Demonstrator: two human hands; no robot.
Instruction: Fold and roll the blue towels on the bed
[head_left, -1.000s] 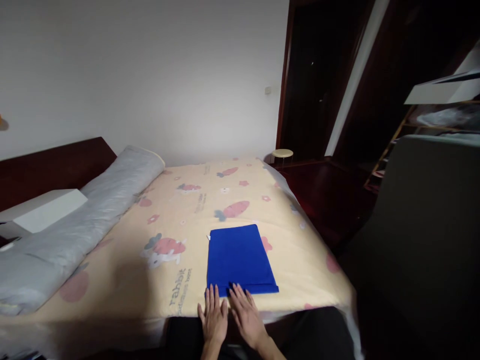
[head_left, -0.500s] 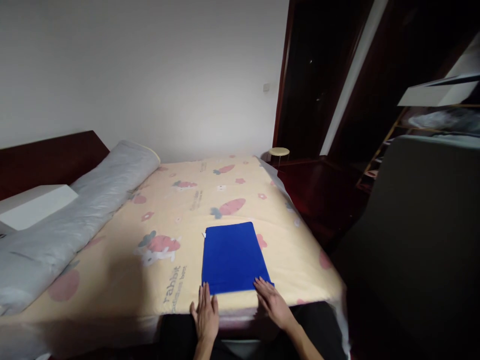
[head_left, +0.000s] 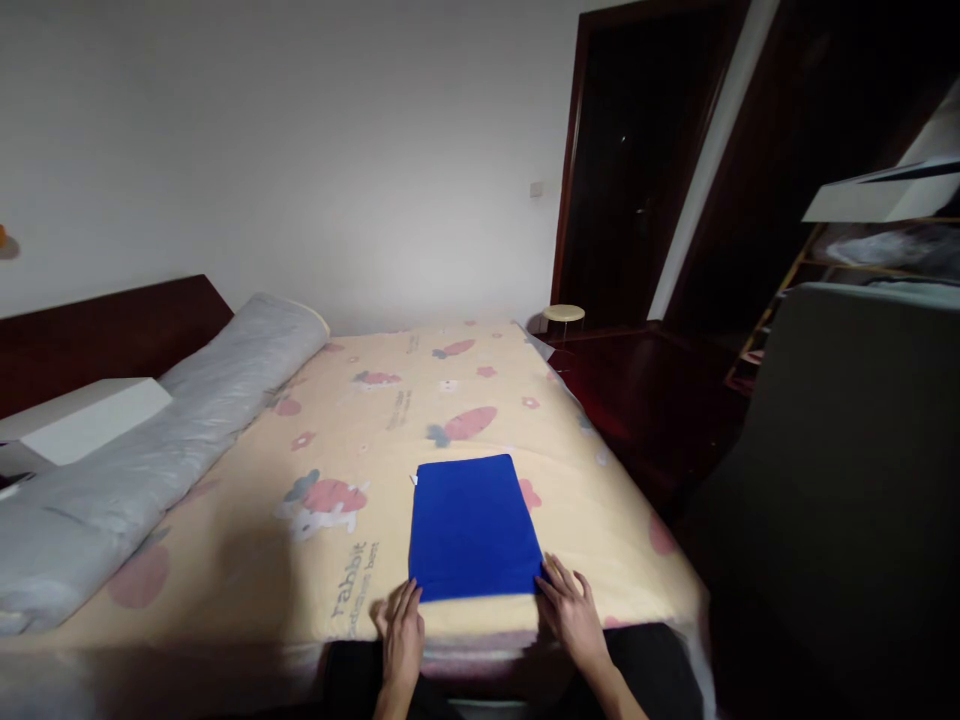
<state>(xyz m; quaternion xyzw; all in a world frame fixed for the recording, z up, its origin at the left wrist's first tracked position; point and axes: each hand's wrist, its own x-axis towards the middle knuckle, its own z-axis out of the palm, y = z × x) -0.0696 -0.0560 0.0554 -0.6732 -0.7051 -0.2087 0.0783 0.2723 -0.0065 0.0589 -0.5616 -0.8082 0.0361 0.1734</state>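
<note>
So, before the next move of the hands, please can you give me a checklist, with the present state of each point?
1. Left hand at the near left corner of the blue cloth: ok.
2. Right hand at the near right corner: ok.
3. Cloth lies flat on the bed sheet: ok.
4. Rolled grey bedding apart from the cloth: ok.
5. Fingertips gripping under the cloth's edge: cannot tell.

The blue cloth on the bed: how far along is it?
Looks done: the blue cloth lies flat on the bed. In hand: its near corners, the left hand at one, the right hand at the other. Remaining: both hands have yet to come away; anything beyond that can't be told.
</note>
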